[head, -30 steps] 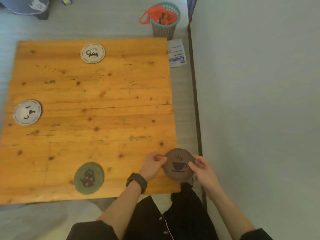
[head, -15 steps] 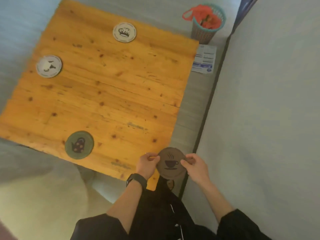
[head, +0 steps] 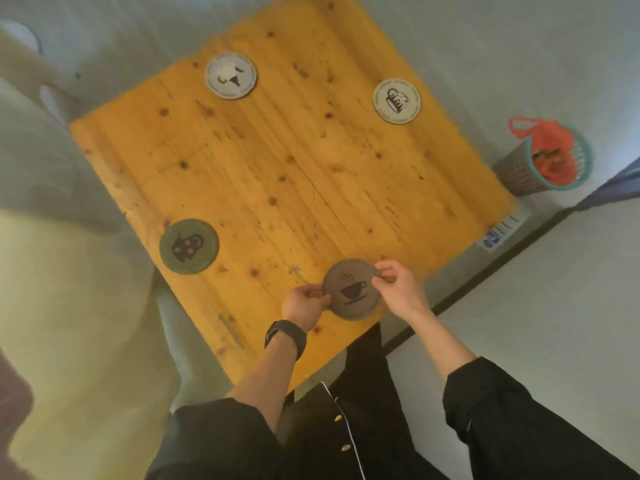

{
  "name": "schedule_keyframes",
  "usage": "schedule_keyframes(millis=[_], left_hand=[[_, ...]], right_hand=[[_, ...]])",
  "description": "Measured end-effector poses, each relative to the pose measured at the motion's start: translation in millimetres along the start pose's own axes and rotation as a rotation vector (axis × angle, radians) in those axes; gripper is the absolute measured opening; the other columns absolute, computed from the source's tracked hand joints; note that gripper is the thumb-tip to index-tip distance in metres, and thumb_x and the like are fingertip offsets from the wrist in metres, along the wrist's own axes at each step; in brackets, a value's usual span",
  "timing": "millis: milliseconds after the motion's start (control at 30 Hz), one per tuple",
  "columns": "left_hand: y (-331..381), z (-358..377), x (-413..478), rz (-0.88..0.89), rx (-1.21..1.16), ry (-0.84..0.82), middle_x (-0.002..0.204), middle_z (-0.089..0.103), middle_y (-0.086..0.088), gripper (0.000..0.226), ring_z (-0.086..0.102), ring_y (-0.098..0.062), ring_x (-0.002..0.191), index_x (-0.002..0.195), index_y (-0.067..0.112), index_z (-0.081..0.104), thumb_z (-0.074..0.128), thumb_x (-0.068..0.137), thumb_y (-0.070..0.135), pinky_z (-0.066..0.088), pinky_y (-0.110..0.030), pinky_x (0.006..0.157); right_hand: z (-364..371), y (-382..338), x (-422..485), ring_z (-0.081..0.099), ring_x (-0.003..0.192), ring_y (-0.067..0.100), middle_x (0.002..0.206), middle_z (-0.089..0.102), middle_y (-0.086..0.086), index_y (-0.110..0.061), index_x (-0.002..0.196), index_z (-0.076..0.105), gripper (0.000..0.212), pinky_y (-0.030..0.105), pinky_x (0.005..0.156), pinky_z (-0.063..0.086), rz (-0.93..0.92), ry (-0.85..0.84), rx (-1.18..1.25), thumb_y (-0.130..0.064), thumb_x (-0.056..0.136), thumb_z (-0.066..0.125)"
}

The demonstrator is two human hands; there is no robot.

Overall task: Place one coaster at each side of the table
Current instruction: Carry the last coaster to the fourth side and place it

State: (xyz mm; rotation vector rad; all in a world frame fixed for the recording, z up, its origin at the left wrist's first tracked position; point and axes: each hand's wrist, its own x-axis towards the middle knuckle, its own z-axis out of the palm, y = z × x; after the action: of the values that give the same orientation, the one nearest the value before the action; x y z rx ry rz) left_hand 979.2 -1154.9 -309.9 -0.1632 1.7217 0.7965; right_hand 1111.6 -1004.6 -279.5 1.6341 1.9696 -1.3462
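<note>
A brown coaster (head: pixel 351 289) with a steaming-cup print is over the near edge of the wooden table (head: pixel 294 188). My left hand (head: pixel 303 306) pinches its left rim and my right hand (head: pixel 401 289) pinches its right rim. A green teapot coaster (head: pixel 189 246) lies near the table's left edge. At the far left lies a white coaster (head: pixel 231 75) with a dark print. A second white coaster (head: pixel 397 101), printed with a cup, lies at the far right. I cannot tell whether the brown coaster touches the wood.
A teal-rimmed basket (head: pixel 543 161) lined with an orange bag stands on the floor beyond the table's right corner. A printed paper (head: pixel 502 230) lies on the floor beside it. A pale wall with a dark baseboard (head: pixel 485 268) runs along the right. Pale cushions (head: pixel 69 271) are at the left.
The view has swung round, so the table now looks turned clockwise. Both hands have kept hold of the brown coaster, which is now over the table's near edge.
</note>
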Motion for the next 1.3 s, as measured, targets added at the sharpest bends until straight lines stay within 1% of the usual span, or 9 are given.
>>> schedule_keyframes(millis=[200,300,400,633,700,767,833,967,1300], left_hand=[[35.7,43.5,10.6,-0.046,-0.144,0.228,0.103,0.075,-0.004,0.026,0.072,-0.019,0.092,0.115,0.015,0.067,0.069,0.089,0.019,0.058,-0.035,0.082],[43.6,66.4,13.9,-0.083,-0.21,0.321,0.103,0.075,-0.004,0.025,0.072,-0.021,0.089,0.112,0.016,0.067,0.069,0.088,0.019,0.059,-0.034,0.075],[49.4,84.4,17.9,-0.117,-0.261,0.424,0.099,0.071,-0.001,0.022,0.069,-0.021,0.087,0.11,0.019,0.064,0.068,0.088,0.021,0.058,-0.038,0.076],[48.0,111.1,28.2,-0.214,-0.236,0.525,0.092,0.065,-0.003,0.019,0.057,-0.015,0.067,0.108,0.018,0.054,0.062,0.091,0.017,0.041,-0.026,0.051],[41.3,118.4,29.5,-0.229,-0.215,0.531,0.093,0.066,-0.003,0.017,0.059,-0.015,0.069,0.105,0.02,0.053,0.061,0.091,0.018,0.047,-0.028,0.055],[32.3,124.6,31.2,-0.242,-0.187,0.56,0.093,0.07,-0.002,0.014,0.065,-0.022,0.078,0.101,0.024,0.054,0.061,0.089,0.021,0.057,-0.036,0.071],[26.3,128.2,32.6,-0.241,-0.17,0.57,0.091,0.07,0.001,0.014,0.068,-0.026,0.087,0.099,0.026,0.054,0.061,0.088,0.024,0.057,-0.043,0.082],[22.3,127.7,30.9,-0.218,-0.154,0.575,0.091,0.07,0.005,0.014,0.068,-0.026,0.09,0.1,0.028,0.054,0.06,0.088,0.027,0.056,-0.044,0.084],[24.2,130.1,24.1,-0.155,0.035,0.621,0.09,0.067,0.009,0.015,0.062,-0.026,0.098,0.096,0.039,0.048,0.055,0.092,0.027,0.049,-0.051,0.09]], right_hand=[[-38.2,-9.7,72.1,0.064,0.099,0.02,0.105,0.065,-0.004,-0.026,0.108,0.059,0.016,0.039,0.088,0.054,-0.121,-0.155,-0.117,-0.02,0.095,0.066],[-53.3,-14.2,94.9,0.064,0.098,0.02,0.097,0.061,-0.009,-0.024,0.108,0.059,0.016,0.039,0.087,0.053,-0.182,-0.211,-0.194,-0.019,0.095,0.065],[-58.8,-17.0,116.4,0.063,0.098,0.019,0.102,0.063,-0.006,-0.02,0.114,0.061,0.019,0.035,0.084,0.052,-0.228,-0.264,-0.27,-0.02,0.095,0.064],[-60.1,-6.5,132.8,0.063,0.092,0.016,0.101,0.064,-0.007,-0.022,0.113,0.059,0.019,0.03,0.075,0.049,-0.264,-0.343,-0.481,-0.026,0.095,0.065],[-60.3,0.2,131.8,0.061,0.088,0.015,0.1,0.065,-0.006,-0.021,0.112,0.06,0.019,0.027,0.069,0.046,-0.27,-0.336,-0.529,-0.027,0.095,0.065],[-61.2,6.2,129.1,0.06,0.084,0.013,0.099,0.065,-0.007,-0.021,0.111,0.06,0.018,0.02,0.059,0.041,-0.287,-0.334,-0.55,-0.027,0.095,0.064],[-61.7,9.4,127.0,0.06,0.084,0.011,0.099,0.065,-0.007,-0.021,0.11,0.06,0.017,0.018,0.058,0.039,-0.306,-0.33,-0.563,-0.027,0.095,0.065],[-60.0,12.4,122.4,0.06,0.085,0.013,0.098,0.067,-0.005,-0.02,0.108,0.061,0.017,0.022,0.068,0.044,-0.326,-0.291,-0.584,-0.028,0.094,0.066],[-55.9,15.7,119.7,0.062,0.087,0.017,0.104,0.06,0.0,-0.023,0.112,0.048,0.024,0.033,0.072,0.057,-0.513,-0.263,-0.729,-0.027,0.094,0.064]])
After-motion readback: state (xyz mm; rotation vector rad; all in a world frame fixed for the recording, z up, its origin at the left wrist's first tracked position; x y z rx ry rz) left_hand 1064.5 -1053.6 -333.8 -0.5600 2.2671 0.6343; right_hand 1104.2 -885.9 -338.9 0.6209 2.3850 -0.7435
